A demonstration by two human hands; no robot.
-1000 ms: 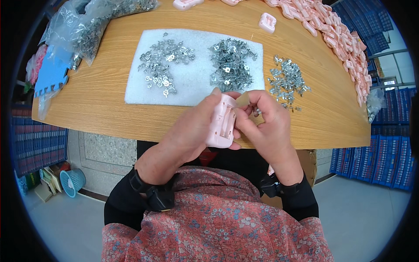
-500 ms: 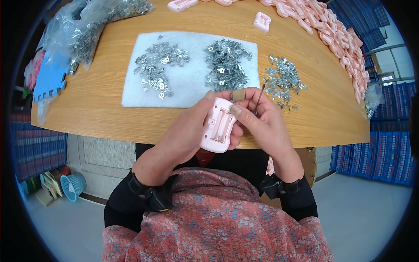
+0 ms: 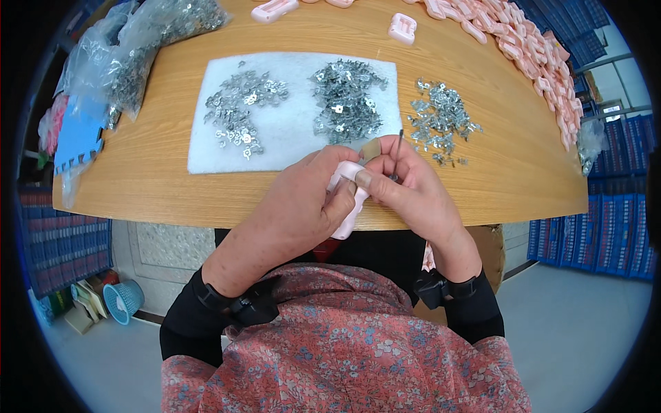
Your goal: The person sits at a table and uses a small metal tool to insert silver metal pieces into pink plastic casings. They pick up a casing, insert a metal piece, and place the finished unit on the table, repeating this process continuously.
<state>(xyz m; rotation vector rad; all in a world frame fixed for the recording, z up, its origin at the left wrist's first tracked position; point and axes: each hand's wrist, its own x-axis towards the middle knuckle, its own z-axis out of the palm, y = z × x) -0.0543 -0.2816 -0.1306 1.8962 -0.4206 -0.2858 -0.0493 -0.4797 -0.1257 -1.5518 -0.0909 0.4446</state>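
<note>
Above the table's front edge, both hands meet on a pale pink plastic battery case [image 3: 346,226]. My left hand [image 3: 299,193] is closed round its left side, the thumb pressed onto the slotted face. From the right, my right hand [image 3: 416,196] pinches the case's upper end with its thumb. A thin dark rod-like tool [image 3: 399,148] sticks up between the right hand's fingers; its kind does not show clearly. Beige tape [image 3: 370,150] wraps a right fingertip. My fingers hide most of the case's slots and any small part inside.
A white foam pad [image 3: 292,141] bears two piles of small metal contact plates [image 3: 348,100]. Another metal pile [image 3: 444,117] lies on the wooden table [image 3: 496,186]. Pink cases [image 3: 530,65] heap at the far right; one case [image 3: 403,29] lies apart. A plastic bag of metal parts [image 3: 138,62] stands far left.
My left thumb has come over the front of the case and now covers its slots. The case has tilted, showing more of its side. My view has shifted slightly.
</note>
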